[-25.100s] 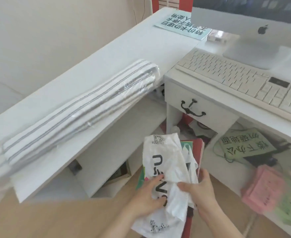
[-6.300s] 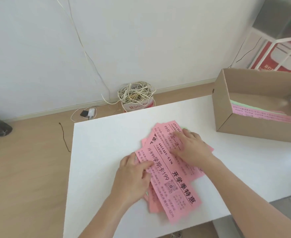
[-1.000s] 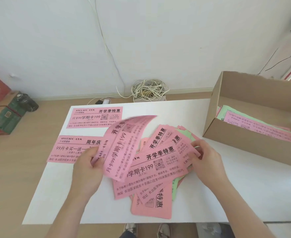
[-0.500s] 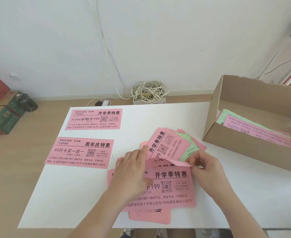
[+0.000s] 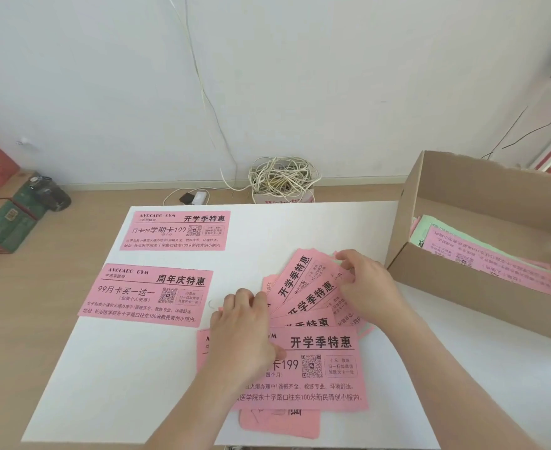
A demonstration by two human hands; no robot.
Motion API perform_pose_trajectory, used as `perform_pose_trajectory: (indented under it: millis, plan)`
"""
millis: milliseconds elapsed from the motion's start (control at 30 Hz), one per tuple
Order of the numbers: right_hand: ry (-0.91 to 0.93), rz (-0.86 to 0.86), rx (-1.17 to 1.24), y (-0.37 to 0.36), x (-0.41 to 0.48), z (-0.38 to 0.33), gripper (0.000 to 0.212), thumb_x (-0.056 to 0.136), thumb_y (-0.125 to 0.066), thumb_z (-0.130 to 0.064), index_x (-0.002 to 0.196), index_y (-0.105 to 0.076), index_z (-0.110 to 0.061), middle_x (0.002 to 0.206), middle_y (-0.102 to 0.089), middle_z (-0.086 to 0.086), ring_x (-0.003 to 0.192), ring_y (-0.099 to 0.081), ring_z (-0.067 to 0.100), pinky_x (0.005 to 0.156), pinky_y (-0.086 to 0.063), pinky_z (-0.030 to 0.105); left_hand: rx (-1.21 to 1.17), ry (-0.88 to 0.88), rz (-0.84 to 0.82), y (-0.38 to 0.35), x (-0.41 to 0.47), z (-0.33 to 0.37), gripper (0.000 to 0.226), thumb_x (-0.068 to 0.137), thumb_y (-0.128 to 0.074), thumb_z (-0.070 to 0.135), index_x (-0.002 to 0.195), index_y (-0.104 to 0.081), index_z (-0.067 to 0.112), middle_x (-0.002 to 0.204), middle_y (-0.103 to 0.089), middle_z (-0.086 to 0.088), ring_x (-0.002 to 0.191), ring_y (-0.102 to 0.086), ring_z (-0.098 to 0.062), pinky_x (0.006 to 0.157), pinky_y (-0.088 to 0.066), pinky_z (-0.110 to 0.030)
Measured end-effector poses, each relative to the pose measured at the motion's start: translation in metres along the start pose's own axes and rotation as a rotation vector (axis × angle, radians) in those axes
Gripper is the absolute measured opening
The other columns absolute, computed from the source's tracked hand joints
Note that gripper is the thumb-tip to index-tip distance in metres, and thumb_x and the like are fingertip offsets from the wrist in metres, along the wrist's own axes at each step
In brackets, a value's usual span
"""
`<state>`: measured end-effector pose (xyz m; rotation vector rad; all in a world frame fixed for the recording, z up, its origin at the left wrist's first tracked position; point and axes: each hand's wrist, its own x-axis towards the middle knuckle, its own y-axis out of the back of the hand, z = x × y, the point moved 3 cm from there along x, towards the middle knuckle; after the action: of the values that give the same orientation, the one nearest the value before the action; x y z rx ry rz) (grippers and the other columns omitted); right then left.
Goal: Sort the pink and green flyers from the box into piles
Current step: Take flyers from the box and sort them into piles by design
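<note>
A fan of several pink flyers [image 5: 313, 323] lies on the white table [image 5: 111, 391] in front of me. My left hand [image 5: 241, 332] rests flat on the left part of the fan. My right hand [image 5: 368, 287] pinches the upper right edge of one of the fanned pink flyers. Two single pink flyers lie apart at the table's left: one at the far edge [image 5: 175, 230], one nearer [image 5: 146, 295]. The cardboard box [image 5: 462, 280] at the right holds more pink and green flyers [image 5: 482, 254]. No green flyer shows in the fan.
A coil of white cable [image 5: 282, 180] and a charger [image 5: 194, 198] lie on the wooden floor beyond the table. Red and green boxes [image 5: 1, 219] stand at the left by the wall.
The pink flyer my left hand held up a second ago now lies flat at the front of the fan. The right hand moved up to the fan's far edge, and the green flyers are now covered.
</note>
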<state>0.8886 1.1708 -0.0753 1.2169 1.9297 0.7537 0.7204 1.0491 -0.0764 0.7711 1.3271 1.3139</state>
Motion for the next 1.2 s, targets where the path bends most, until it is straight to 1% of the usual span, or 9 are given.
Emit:
perform_pose_trajectory:
  millis: [167, 267, 400, 667, 800, 867, 933, 1067, 1200]
  plan:
    - [0.038, 0.170, 0.067, 0.007, -0.010, -0.002, 0.032, 0.089, -0.058, -0.013, 0.119, -0.064, -0.021, 0.094, -0.057, -0.010, 0.090, -0.052, 0.014, 0.074, -0.038, 0.027, 0.049, -0.033, 0.137, 0.003, -0.011, 0.001, 0.086, 0.072, -0.066, 0.064, 0.139, -0.025, 0.030, 0.128, -0.033, 0.008, 0.121, -0.033, -0.015, 0.098, -0.029, -0.030]
    - [0.050, 0.202, 0.132, 0.013, -0.030, 0.001, 0.012, 0.088, -0.063, -0.017, 0.088, -0.071, -0.026, 0.084, -0.064, -0.009, 0.079, -0.057, 0.015, 0.068, -0.044, 0.031, 0.037, -0.066, 0.211, -0.001, -0.018, -0.002, 0.091, 0.057, -0.079, 0.061, 0.132, -0.041, 0.026, 0.122, -0.049, 0.004, 0.111, -0.048, -0.018, 0.092, -0.041, -0.037]
    - [-0.023, 0.228, 0.226, 0.023, -0.057, 0.019, 0.020, 0.080, -0.074, -0.019, 0.064, -0.063, -0.022, 0.069, -0.061, -0.006, 0.067, -0.054, 0.008, 0.058, -0.039, 0.024, -0.012, -0.129, 0.266, -0.011, -0.022, -0.005, 0.092, 0.047, -0.087, 0.051, 0.127, -0.049, 0.023, 0.119, -0.058, -0.001, 0.107, -0.057, -0.023, 0.092, -0.047, -0.042]
    - [0.031, 0.057, 0.293, 0.028, -0.085, 0.036, 0.024, 0.072, -0.079, -0.003, 0.073, -0.062, -0.018, 0.066, -0.063, -0.007, 0.053, -0.048, -0.002, 0.052, -0.036, 0.009, 0.003, -0.262, 0.183, -0.011, -0.013, 0.000, 0.092, 0.066, -0.081, 0.040, 0.143, -0.031, 0.026, 0.138, -0.046, 0.005, 0.130, -0.043, -0.018, 0.114, -0.020, -0.039]
    - [-0.014, 0.031, 0.476, 0.032, -0.078, 0.046, 0.020, 0.087, -0.069, -0.020, 0.095, -0.070, -0.039, 0.075, -0.070, 0.004, 0.059, -0.054, 0.010, 0.058, -0.041, 0.016, -0.066, -0.327, 0.287, -0.008, -0.019, 0.000, 0.081, 0.057, -0.088, 0.026, 0.125, -0.045, 0.025, 0.126, -0.051, -0.001, 0.120, -0.048, -0.023, 0.109, -0.031, -0.052]
    - [-0.086, 0.048, 0.510, 0.032, -0.074, 0.055, 0.017, 0.094, -0.061, -0.023, 0.087, -0.074, -0.032, 0.079, -0.073, 0.001, 0.075, -0.064, 0.024, 0.070, -0.048, 0.031, -0.073, -0.398, 0.362, -0.011, -0.025, 0.000, 0.065, 0.056, -0.087, 0.017, 0.110, -0.050, 0.023, 0.119, -0.053, 0.000, 0.114, -0.050, -0.021, 0.108, -0.031, -0.054]
    - [-0.136, 0.039, 0.478, 0.031, -0.071, 0.060, 0.021, 0.094, -0.059, -0.015, 0.085, -0.074, -0.026, 0.080, -0.074, -0.006, 0.080, -0.069, 0.020, 0.079, -0.052, 0.037, -0.049, -0.465, 0.423, -0.015, -0.030, 0.000, 0.059, 0.053, -0.081, 0.002, 0.094, -0.045, 0.024, 0.104, -0.058, 0.006, 0.102, -0.055, -0.017, 0.107, -0.024, -0.053]
    - [-0.183, 0.031, 0.446, 0.030, -0.068, 0.061, 0.019, 0.090, -0.062, -0.008, 0.083, -0.072, -0.022, 0.076, -0.074, -0.006, 0.075, -0.070, 0.017, 0.077, -0.052, 0.036, -0.015, -0.550, 0.413, -0.014, -0.029, 0.000, 0.060, 0.041, -0.058, -0.011, 0.082, -0.036, 0.026, 0.084, -0.057, 0.012, 0.087, -0.059, -0.012, 0.106, -0.022, -0.050]
    - [-0.168, 0.066, 0.457, 0.034, -0.065, 0.057, 0.012, 0.088, -0.066, -0.009, 0.081, -0.072, -0.017, 0.073, -0.074, -0.003, 0.071, -0.068, 0.018, 0.069, -0.050, 0.030, -0.068, -0.560, 0.306, -0.012, -0.020, 0.001, 0.059, 0.045, -0.066, -0.011, 0.081, -0.036, 0.023, 0.117, -0.057, -0.001, 0.109, -0.058, -0.026, 0.098, -0.041, -0.040]
